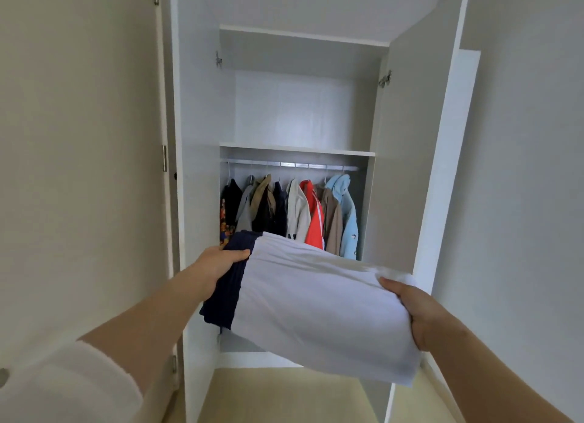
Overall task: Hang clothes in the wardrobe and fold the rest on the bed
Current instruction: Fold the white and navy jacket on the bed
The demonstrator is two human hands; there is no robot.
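Wardrobe (297, 149) is wide open and the rail's packed with jackets (297, 214). I'm holding the folded bundle in front of it, white garment (316, 305) over a navy one (226, 293). The long axis runs hand to hand, dipping toward my right. Left hand (218, 264) grips the navy end, right hand (417, 312) clamps the white edge. My worry: the navy one sags loose underneath and could slide out, unfolding everything.

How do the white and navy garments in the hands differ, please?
The white garment shows far more surface; the navy garment sticks out at its left edge. The right hand grips the white garment, the left hand the navy. Both look folded.
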